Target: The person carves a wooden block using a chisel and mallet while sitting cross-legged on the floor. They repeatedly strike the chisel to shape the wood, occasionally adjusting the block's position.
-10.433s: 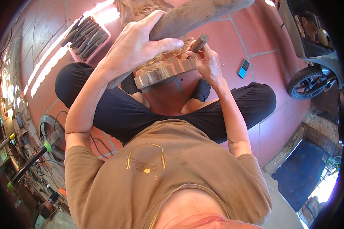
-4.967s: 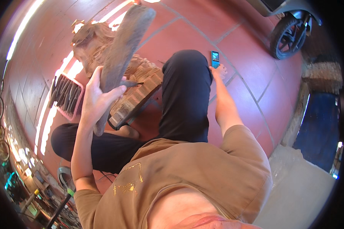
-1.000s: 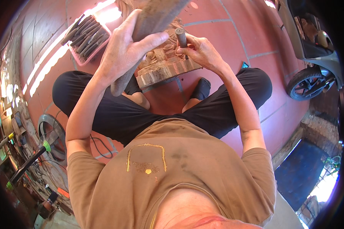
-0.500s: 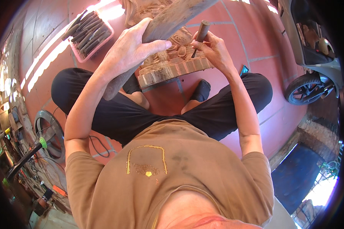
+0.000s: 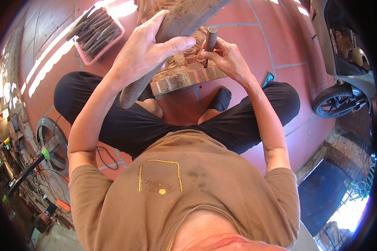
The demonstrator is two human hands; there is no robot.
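Note:
My left hand (image 5: 140, 54) is wrapped round a thick wooden club (image 5: 190, 19), which slants from near my left shin up to the far right. In my right hand (image 5: 231, 62) is a carving chisel (image 5: 211, 38), its round handle standing nearly upright and its tip down at the carved wood block (image 5: 184, 80). Whether the tip touches the wood I cannot tell. The block lies on the floor in front of my feet, with carved relief on top and a layered near edge. The club and left hand hide part of it.
A pink basket (image 5: 120, 35) full of dark-handled tools stands on the tiled floor at the far left. A phone (image 5: 268, 79) lies beside my right knee. A motorbike's wheel (image 5: 334, 100) is at the right. Cables and a grey wheel-like ring (image 5: 52, 142) are at the left.
My right hand has shifted the chisel a little to the left and nearer, toward the block's near edge. The club in my left hand has moved slightly.

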